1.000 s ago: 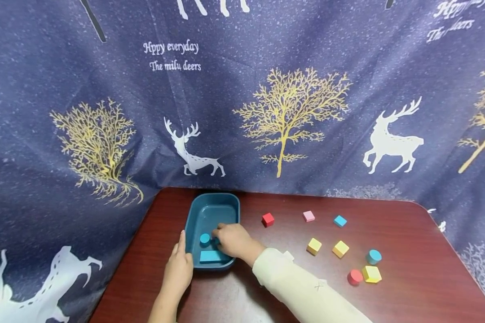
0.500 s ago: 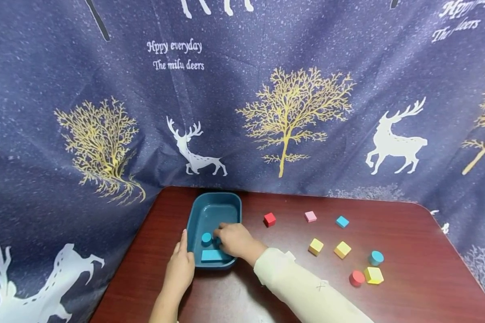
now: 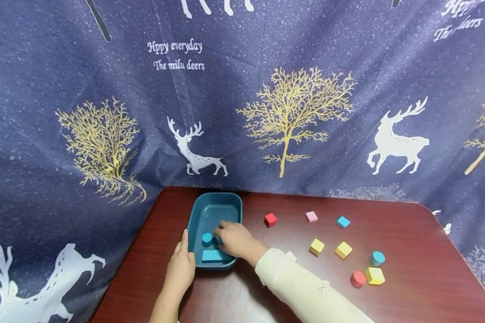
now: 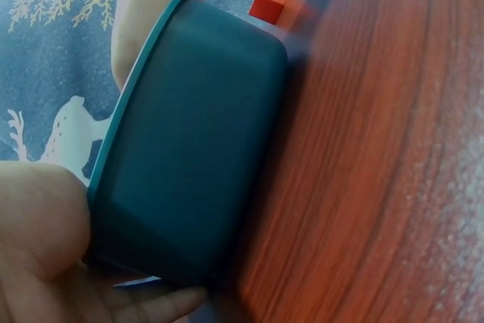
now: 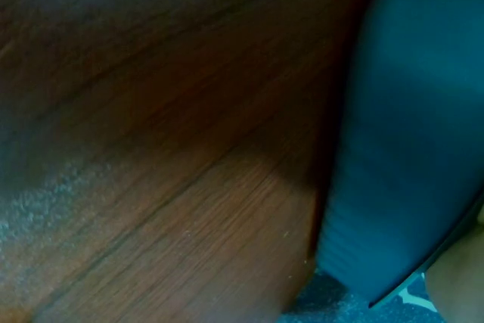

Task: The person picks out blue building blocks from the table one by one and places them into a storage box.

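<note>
My right hand (image 3: 236,240) reaches over the right rim of a dark teal tray (image 3: 214,215). Its curled fingers pinch a small blue block (image 3: 218,241), mostly hidden beneath them. Just left of those fingers a blue cylinder (image 3: 207,238) stands in the tray, and a long flat blue block (image 3: 215,256) lies at the near end. My left hand (image 3: 180,268) rests against the tray's left side, index finger straight along the wall. In the left wrist view, fingers (image 4: 162,306) extend along the tray's outside. The right wrist view has mostly the tray's outer wall (image 5: 416,134).
On the brown table (image 3: 299,291) to the right lie a red cube (image 3: 270,220), a pink block (image 3: 311,216), a flat blue block (image 3: 343,222), several yellow blocks (image 3: 317,247), a blue cylinder (image 3: 377,258) and a red cylinder (image 3: 358,279). A patterned cloth (image 3: 242,89) hangs behind.
The whole head view has shifted slightly, so everything sits a little further right. Both hands keep nearly the same place at the tray.
</note>
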Motion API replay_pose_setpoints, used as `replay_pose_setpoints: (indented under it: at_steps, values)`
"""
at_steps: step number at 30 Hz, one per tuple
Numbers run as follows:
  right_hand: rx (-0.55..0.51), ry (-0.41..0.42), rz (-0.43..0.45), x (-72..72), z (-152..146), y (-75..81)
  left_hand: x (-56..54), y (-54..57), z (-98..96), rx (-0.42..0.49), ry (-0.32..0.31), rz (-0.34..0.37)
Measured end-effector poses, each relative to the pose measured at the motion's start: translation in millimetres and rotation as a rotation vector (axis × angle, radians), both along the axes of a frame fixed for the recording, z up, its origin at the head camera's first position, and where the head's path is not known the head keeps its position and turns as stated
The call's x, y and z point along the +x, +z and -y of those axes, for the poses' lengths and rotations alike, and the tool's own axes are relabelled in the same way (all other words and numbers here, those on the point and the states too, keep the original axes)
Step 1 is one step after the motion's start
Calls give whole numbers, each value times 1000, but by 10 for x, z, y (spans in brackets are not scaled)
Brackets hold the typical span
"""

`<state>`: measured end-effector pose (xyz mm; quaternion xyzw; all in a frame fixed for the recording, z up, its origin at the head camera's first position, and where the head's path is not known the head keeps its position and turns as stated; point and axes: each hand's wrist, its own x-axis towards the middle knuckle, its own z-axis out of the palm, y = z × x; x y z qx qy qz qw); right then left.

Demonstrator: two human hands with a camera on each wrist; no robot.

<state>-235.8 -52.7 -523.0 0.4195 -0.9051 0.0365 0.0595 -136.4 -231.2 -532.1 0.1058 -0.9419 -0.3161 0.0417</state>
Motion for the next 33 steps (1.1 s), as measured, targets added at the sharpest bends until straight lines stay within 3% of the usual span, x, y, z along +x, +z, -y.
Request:
replay_pose_setpoints:
  at_steps: [15, 26, 33]
  values:
    - [-1, -10, -8, -15, -27, 67, 5, 9, -19, -21, -4, -9]
    - [37, -54, 114, 37, -34, 185, 13, 18, -26, -31, -8, -11]
    - [9, -68, 138, 22, -69, 217, 10, 29, -28, -28, -10, -12]
